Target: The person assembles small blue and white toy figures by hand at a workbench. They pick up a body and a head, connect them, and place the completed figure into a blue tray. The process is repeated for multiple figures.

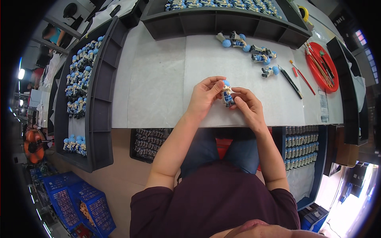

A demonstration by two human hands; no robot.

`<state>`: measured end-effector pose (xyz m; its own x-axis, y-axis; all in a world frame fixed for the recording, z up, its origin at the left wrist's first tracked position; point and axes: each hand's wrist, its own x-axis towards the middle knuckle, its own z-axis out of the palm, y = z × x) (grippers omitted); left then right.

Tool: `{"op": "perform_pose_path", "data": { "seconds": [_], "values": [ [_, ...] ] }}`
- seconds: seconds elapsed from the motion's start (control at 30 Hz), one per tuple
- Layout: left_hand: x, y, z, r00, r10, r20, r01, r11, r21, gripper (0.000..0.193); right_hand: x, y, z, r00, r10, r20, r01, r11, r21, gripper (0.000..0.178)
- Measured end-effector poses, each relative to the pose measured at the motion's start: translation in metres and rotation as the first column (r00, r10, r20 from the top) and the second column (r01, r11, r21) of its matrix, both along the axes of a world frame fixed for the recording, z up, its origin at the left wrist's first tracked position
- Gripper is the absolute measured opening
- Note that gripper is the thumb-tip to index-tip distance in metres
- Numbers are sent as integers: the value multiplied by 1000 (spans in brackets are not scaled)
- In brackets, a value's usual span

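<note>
Between both hands, just above the white-covered table (pixel 158 79), a small blue-haired figurine (pixel 227 96) is held upright. The fingers of my left hand (pixel 206 94) pinch it near the head. My right hand (pixel 248 104) grips its lower part from the other side, thumb and fingertips on it. Several more figurines (pixel 260 58) of the same blue and white kind lie loose on the table beyond my right hand. One lone figurine (pixel 270 71) lies closest to that hand, beside a slim black pen-like tool (pixel 291 82).
A grey tray (pixel 222 24) of figurines stands at the back, another tray (pixel 104 91) at the left. On the right are a red dish (pixel 334 75) with brushes, a red brush (pixel 304 80) and a dark bin (pixel 353 115). Below the table edge sits a blue tray (pixel 301 178) with figurine rows.
</note>
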<state>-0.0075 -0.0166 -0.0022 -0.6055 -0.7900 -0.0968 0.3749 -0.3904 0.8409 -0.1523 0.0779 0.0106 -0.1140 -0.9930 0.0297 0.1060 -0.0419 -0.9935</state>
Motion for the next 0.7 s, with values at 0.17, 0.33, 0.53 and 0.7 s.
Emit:
{"op": "perform_pose_path", "data": {
  "seconds": [0.17,0.33,0.53,0.7],
  "values": [
    [3,2,3,998,-23,-50,23,1000,9,27,2,0,-2,999,-20,37,21,1000,-13,30],
    [3,3,3,1000,-1,4,1,1000,-26,26,1,0,-6,1000,-20,12,20,999,-26,29],
    [2,5,6,998,34,52,-32,999,-38,26,1,0,-6,1000,1,-13,-1,1000,-13,30],
    [2,3,6,997,54,48,-54,999,2,25,4,1,0,998,21,-59,-23,999,-46,39]
  ]
}}
